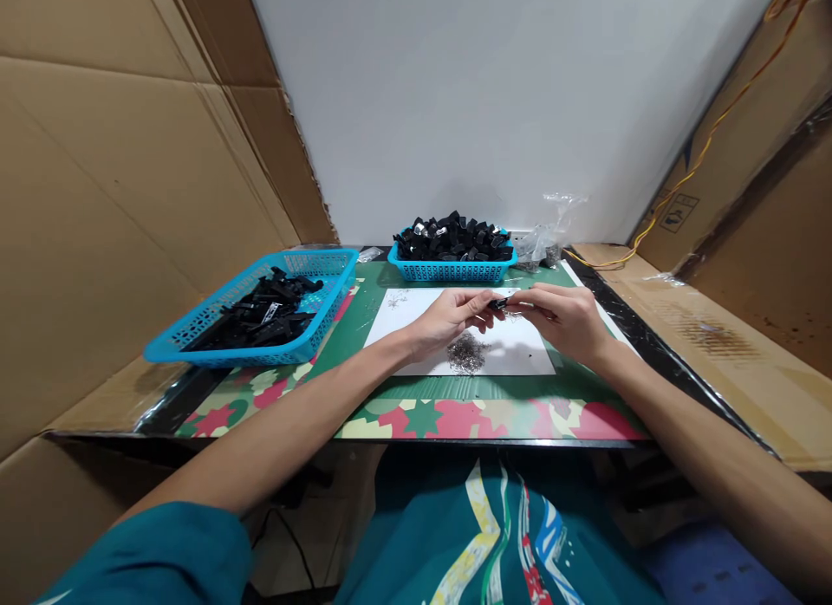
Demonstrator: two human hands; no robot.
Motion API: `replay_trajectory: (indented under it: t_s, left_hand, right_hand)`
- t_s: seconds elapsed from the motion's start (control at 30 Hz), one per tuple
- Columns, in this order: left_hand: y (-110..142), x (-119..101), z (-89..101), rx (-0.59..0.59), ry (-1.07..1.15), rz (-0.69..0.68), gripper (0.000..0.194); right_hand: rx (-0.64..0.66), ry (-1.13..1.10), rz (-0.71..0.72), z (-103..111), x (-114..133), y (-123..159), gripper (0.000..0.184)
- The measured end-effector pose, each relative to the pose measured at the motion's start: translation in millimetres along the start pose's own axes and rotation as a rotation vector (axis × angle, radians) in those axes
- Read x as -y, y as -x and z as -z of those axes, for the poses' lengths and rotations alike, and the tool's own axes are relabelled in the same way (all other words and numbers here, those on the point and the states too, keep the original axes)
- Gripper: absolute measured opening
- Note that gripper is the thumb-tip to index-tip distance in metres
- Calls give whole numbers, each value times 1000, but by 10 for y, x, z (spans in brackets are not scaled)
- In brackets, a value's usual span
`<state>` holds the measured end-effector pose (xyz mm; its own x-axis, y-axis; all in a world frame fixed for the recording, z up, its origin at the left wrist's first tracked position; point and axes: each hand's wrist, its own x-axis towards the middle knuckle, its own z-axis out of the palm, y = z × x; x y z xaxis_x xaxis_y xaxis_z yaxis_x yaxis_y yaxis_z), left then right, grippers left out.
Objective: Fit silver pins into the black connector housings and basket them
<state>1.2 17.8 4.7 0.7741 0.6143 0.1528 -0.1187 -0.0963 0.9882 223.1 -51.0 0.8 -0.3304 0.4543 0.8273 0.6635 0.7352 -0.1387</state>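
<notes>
My left hand [448,319] and my right hand [562,317] meet over a white sheet [520,355] on the green mat. Both pinch a small black part [499,303] between their fingertips, held just above the sheet. Below the hands lies a small heap of tiny metal springs [466,354] on the sheet. A few more springs [398,300] lie at the sheet's far left corner.
A blue basket [338,271] of black plastic parts stands at the left. A second blue basket [448,270] heaped with black parts stands at the back. A clear plastic bag [542,241] lies behind the right hand. Cardboard walls close both sides; yellow wire [702,146] runs along the right.
</notes>
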Motion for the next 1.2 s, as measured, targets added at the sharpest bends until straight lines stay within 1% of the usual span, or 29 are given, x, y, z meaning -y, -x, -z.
replay_trajectory:
  t_s: [0.1, 0.2, 0.23, 0.27, 0.33, 0.4, 0.47, 0.53, 0.67, 0.73, 0.77, 0.87, 0.93, 1.03, 1.1, 1.2]
  left_hand:
    - [-4, -33, 7, -44, -164, -43, 47]
    - [4, -25, 5, -153, -374, -138, 57]
    - [10, -15, 4, -182, -443, -168, 55]
    - [17, -3, 3, -198, -513, -195, 46]
    - [35, 16, 2, -197, -651, -246, 25]
    - [53, 28, -1, -188, -760, -290, 16]
    - [70, 36, -7, -198, -817, -311, 15]
    - [83, 46, -14, -206, -853, -305, 15]
    - [97, 74, -29, -183, -900, -277, 13]
    - [99, 84, -37, -174, -931, -274, 13]
    - [100, 87, -41, -171, -943, -277, 12]
    - [97, 93, -49, -169, -961, -301, 12]
    - [92, 99, -50, -161, -977, -325, 10]
    - [84, 112, -49, -134, -1006, -349, 10]
    - [82, 118, -51, -128, -1020, -352, 10]
    - [85, 119, -64, -136, -1031, -346, 9]
  right_hand:
    - [62, -21, -82, -3, -35, 7, 15]
    - [135, -37, -163, -22, -85, 31, 14]
    - [156, -45, -185, -31, -98, 40, 14]
    - [173, -55, -202, -39, -105, 47, 13]
    - [201, -82, -225, -49, -104, 52, 13]
    - [230, -108, -240, -40, -84, 38, 12]
    - [256, -123, -256, -16, -61, 9, 14]
    - [289, -124, -263, 9, -52, -22, 20]
    - [372, -126, -226, 8, -87, -38, 28]
    - [348, -134, -246, -14, -103, -26, 26]
    - [308, -145, -283, -25, -102, -21, 24]
    - [163, -243, -459, -54, -56, -23, 20]
    - [115, -328, -551, -76, 1, -40, 26]
    - [80, -404, -608, -129, 78, -66, 36]
    - [42, -444, -653, -172, 100, -70, 39]
    - [20, -511, -713, -225, 93, -54, 42]
